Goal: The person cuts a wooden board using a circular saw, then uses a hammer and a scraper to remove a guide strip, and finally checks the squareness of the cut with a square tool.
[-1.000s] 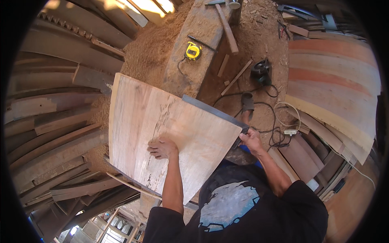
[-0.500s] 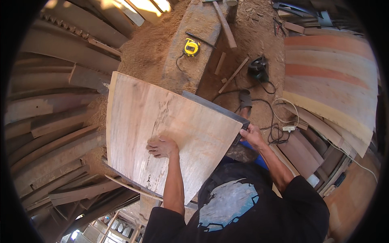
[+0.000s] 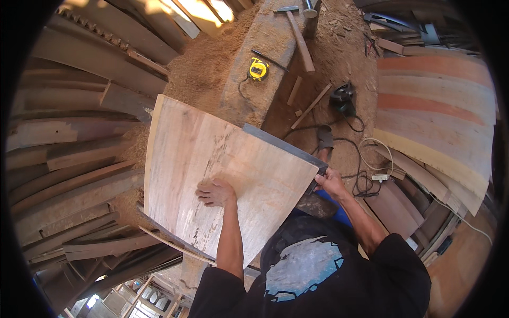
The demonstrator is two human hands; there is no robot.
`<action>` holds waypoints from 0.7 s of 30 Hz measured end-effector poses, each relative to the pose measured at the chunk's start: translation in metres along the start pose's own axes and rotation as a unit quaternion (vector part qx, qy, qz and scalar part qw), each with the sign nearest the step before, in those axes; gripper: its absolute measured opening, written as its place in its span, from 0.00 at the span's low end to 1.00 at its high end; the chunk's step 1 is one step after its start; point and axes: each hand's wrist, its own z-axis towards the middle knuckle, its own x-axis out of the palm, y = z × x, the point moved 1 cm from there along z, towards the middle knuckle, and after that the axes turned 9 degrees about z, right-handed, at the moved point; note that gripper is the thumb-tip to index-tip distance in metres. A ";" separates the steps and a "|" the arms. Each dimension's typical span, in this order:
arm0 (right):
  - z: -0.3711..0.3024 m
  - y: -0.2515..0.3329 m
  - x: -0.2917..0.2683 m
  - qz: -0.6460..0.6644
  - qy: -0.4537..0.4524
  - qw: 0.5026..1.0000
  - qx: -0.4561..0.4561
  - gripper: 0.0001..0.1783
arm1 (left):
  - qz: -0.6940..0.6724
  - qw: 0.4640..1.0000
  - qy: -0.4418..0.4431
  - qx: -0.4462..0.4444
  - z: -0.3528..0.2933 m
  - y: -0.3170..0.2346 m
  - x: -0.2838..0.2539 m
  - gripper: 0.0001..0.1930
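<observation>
1. Filling the frame's centre, the wide pale board [image 3: 222,169] is tilted between my hands.
2. My left hand [image 3: 216,192] lies flat, fingers spread, on its face.
3. My right hand [image 3: 331,183] is closed around its right corner.
4. Upper centre: a yellow tape measure [image 3: 258,69] on a sawdust-covered beam [image 3: 249,95].
5. Upper right: a black power tool [image 3: 342,99] with its cord.

No packages, signs or screens show anywhere in the frame. The nearest thing to a label is the round dark patch on the face of the yellow tape measure [image 3: 258,69], which lies in the upper middle of the frame; its markings are too small to make out.
</observation>
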 end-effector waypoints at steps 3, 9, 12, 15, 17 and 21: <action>0.002 -0.004 -0.002 -0.002 -0.002 1.000 -0.012 0.12 | -0.002 1.000 -0.009 0.008 0.001 0.001 0.002 0.41; -0.014 0.010 0.000 -0.011 -0.017 1.000 -0.019 0.11 | -0.035 0.999 0.010 0.015 0.001 0.008 0.004 0.40; -0.042 0.051 0.028 -0.072 -0.046 0.990 -0.109 0.11 | -0.068 0.978 0.039 0.196 0.004 0.038 0.015 0.41; -0.078 0.075 0.052 -0.094 -0.057 0.968 -0.227 0.15 | -0.275 0.802 0.291 0.444 -0.048 -0.017 -0.069 0.39; -0.080 0.083 0.089 -0.095 0.007 0.954 -0.285 0.18 | -0.423 0.628 0.514 0.403 -0.082 -0.034 -0.118 0.35; -0.059 0.085 0.167 -0.256 0.135 0.862 -0.417 0.26 | -0.469 0.596 0.493 0.426 -0.081 -0.041 -0.135 0.24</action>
